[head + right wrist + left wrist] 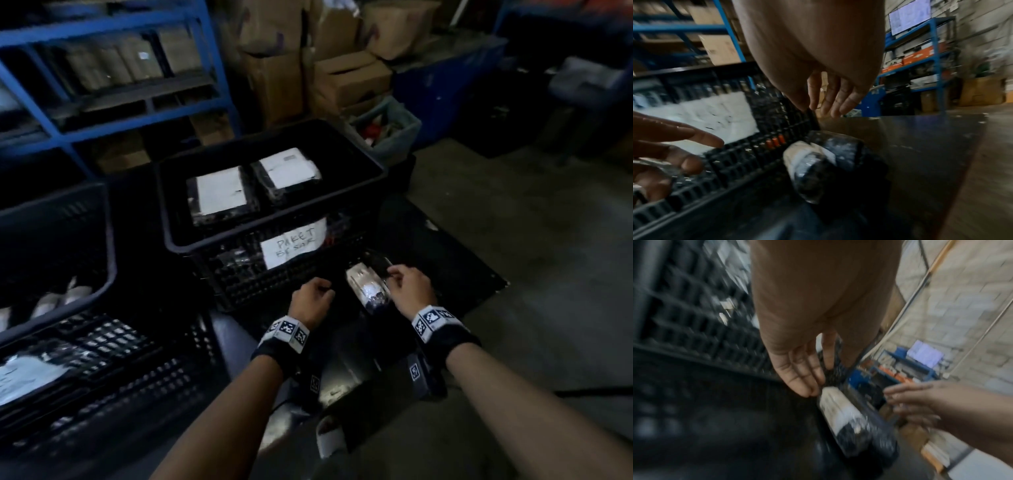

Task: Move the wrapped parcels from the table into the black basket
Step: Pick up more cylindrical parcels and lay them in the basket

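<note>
A wrapped parcel (368,289) (849,415) (813,162), dark with a white label under clear film, lies on the dark table (445,260) between my hands. My left hand (317,291) (807,378) hovers just left of it with fingers nearly straight, holding nothing. My right hand (406,284) (828,100) is at its right side, fingers extended above its far end, not gripping. The black basket (239,141) stands behind and holds two wrapped parcels, one (221,195) on the left and one (289,169) on the right.
Under the basket sits a black crate with a handwritten paper sign (291,246). Another black crate (54,246) stands stacked at the left. Blue shelving (102,85), cardboard boxes (342,68) and a grey bin (387,130) line the back. Concrete floor lies to the right.
</note>
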